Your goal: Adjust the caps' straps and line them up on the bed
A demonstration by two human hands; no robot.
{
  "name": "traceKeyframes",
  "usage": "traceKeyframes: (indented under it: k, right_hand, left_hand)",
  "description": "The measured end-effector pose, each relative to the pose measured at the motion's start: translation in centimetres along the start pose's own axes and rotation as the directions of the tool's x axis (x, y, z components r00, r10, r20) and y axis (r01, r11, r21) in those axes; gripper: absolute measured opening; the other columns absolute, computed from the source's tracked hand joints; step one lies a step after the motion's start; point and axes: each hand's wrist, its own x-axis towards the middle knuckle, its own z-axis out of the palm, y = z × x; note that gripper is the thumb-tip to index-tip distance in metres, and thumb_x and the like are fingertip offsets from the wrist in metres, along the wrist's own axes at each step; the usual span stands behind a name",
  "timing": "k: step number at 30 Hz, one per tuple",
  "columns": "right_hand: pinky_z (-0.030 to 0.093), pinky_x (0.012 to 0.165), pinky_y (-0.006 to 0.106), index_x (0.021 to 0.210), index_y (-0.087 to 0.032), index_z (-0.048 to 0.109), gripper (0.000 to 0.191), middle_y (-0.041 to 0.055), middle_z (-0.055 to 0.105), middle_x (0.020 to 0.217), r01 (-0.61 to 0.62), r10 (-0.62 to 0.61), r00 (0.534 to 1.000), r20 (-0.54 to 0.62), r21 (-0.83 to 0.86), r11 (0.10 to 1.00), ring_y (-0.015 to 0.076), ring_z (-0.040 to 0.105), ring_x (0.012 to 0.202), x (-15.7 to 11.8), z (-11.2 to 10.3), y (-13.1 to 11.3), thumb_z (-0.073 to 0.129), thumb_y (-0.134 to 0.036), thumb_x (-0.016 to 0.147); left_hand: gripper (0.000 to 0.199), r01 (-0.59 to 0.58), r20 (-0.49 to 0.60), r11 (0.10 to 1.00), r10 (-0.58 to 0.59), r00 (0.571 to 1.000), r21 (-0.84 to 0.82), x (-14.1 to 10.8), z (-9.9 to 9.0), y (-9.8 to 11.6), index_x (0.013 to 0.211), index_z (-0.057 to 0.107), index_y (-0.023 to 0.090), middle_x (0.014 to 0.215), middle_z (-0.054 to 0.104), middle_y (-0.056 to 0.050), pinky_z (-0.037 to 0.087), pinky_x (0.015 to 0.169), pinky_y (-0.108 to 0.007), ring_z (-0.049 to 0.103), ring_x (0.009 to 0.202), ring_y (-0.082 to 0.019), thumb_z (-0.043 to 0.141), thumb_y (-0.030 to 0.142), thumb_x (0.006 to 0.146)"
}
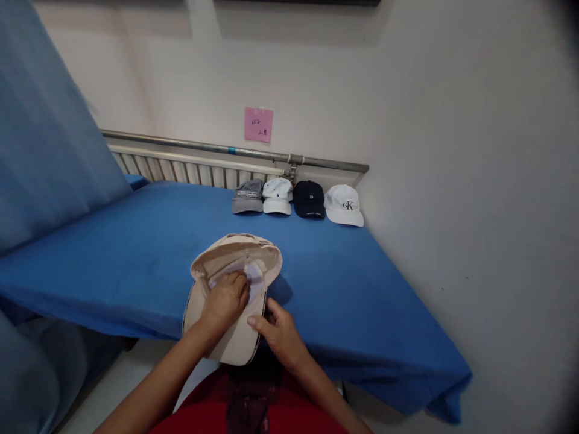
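A beige baseball cap is held up over the table's near edge, its hollow inside facing me and its brim pointing down towards my body. My left hand reaches into the crown with its fingers curled against a pale lining; the fingertips are hidden. My right hand pinches the right edge of the brim, thumb on the near face and fingers behind. At the back of the table stand a grey cap, a white cap with small dark marks, a black cap and a white CK cap in a row.
A blue cloth covers the table and hangs over its front edge. Behind run a metal pipe and a white radiator. A pink note is on the wall. At left hangs a blue curtain; a wall bounds the right.
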Motion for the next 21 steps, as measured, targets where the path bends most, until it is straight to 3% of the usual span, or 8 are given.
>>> traceKeyframes:
  k: [4,14,21]
  right_hand:
    - [0.049,0.078,0.033,0.101,-0.019,0.065,0.034,0.0031,0.071,0.093,-0.001,0.001,1.0,0.01,0.006,1.0,0.0201,0.063,0.086,0.02,-0.03,0.07,0.07,-0.036,0.072]
    - [0.049,0.078,0.033,0.099,-0.02,0.065,0.032,0.0032,0.072,0.095,-0.002,0.001,1.0,0.014,0.017,1.0,0.0208,0.064,0.087,-0.01,-0.1,-0.04,0.07,-0.036,0.072]
    - [0.048,0.078,0.032,0.095,-0.02,0.064,0.03,0.0019,0.07,0.091,-0.018,0.017,1.0,0.018,0.024,1.0,0.0196,0.063,0.086,-0.11,0.0,-0.39,0.071,-0.036,0.071]
  left_hand:
    - [0.022,-0.002,0.003,1.0,0.002,1.0,-0.008,0.01,0.22,-0.11,0.094,0.067,0.014,0.121,0.068,-0.016,0.048,0.09,-0.042,0.064,0.102,-0.029,0.045,0.017,0.096]
    - [0.022,-0.003,0.002,1.0,0.003,1.0,-0.028,-0.07,-0.16,0.11,0.088,0.065,0.017,0.095,0.07,-0.011,0.047,0.08,-0.039,0.061,0.09,-0.027,0.044,0.017,0.095]
    - [0.022,0.102,-0.024,0.991,-0.105,0.994,-0.085,-0.2,-0.01,-0.06,0.094,0.064,0.016,0.095,0.071,-0.011,0.048,0.081,-0.037,0.064,0.091,-0.026,0.043,0.016,0.095]
